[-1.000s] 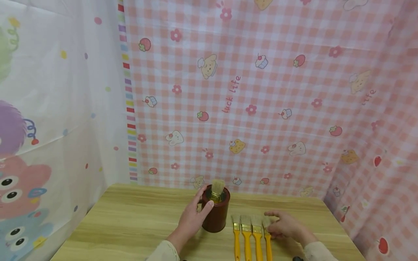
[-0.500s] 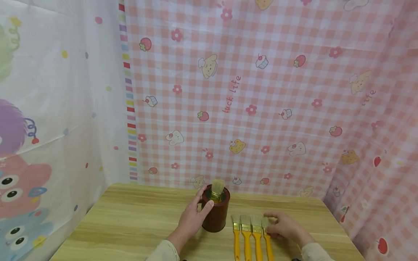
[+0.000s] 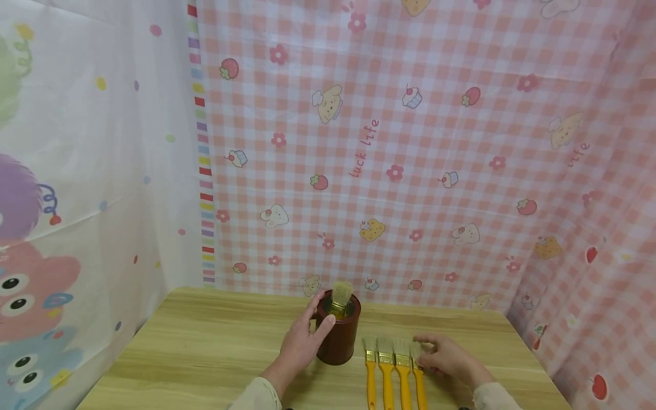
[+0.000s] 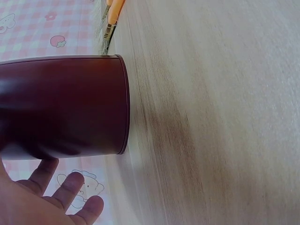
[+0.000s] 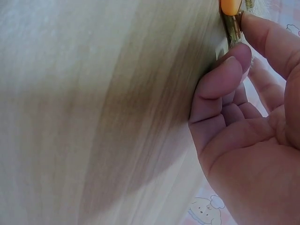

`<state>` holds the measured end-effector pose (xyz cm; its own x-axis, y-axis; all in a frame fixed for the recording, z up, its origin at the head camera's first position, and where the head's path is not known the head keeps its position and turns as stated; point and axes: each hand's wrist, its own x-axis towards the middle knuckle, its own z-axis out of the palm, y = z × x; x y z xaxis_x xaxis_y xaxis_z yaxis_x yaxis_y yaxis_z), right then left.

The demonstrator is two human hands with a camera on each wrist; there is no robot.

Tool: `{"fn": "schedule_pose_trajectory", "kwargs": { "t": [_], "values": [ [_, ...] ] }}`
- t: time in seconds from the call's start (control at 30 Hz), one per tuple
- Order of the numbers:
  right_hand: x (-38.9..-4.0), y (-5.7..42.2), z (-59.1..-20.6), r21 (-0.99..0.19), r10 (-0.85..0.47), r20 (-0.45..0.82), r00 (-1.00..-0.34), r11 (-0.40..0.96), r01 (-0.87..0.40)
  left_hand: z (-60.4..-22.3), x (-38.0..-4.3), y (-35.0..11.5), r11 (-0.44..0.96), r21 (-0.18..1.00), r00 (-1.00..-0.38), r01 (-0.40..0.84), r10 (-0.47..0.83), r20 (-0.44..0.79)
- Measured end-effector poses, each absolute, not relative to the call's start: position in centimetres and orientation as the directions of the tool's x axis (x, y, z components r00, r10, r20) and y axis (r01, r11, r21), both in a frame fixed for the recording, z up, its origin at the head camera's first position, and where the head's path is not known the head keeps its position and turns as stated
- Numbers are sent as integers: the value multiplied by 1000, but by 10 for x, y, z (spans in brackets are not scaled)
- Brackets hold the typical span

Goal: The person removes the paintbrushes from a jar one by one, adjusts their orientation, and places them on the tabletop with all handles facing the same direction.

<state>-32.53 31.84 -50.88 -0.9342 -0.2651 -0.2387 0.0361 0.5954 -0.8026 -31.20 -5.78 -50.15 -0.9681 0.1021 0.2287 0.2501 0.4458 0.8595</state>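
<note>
A dark reddish-brown cylindrical holder (image 3: 338,341) stands upright on the table, with a paintbrush (image 3: 340,296) in it, bristles up. My left hand (image 3: 302,341) grips the holder from the left, thumb at its rim; in the left wrist view several fingertips (image 4: 69,190) are spread beyond its wall (image 4: 70,103). To the right, several yellow-handled paintbrushes (image 3: 386,370) lie side by side, bristles away from me. My right hand (image 3: 451,359) pinches the rightmost paintbrush (image 3: 419,384) near its metal band; the right wrist view shows thumb and curled fingers around that band (image 5: 233,29).
The wood-grain table (image 3: 220,353) ends at the back against a pink checked curtain (image 3: 389,199) with printed figures. A white patterned curtain (image 3: 128,171) hangs on the left, and the checked cloth continues along the right side.
The rightmost paintbrush and my right hand have shifted slightly left, closer to the neighbouring brush. My left hand and the holder stay in place.
</note>
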Motion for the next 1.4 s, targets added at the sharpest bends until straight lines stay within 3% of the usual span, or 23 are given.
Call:
{"fn": "schedule_pose_trajectory", "kwargs": {
  "t": [1.4],
  "values": [
    [-326, 325, -512, -832, -293, -244, -925, 554, 44, -499, -309, -56, 440, 863, -968, 250, 94, 233]
  ]
}}
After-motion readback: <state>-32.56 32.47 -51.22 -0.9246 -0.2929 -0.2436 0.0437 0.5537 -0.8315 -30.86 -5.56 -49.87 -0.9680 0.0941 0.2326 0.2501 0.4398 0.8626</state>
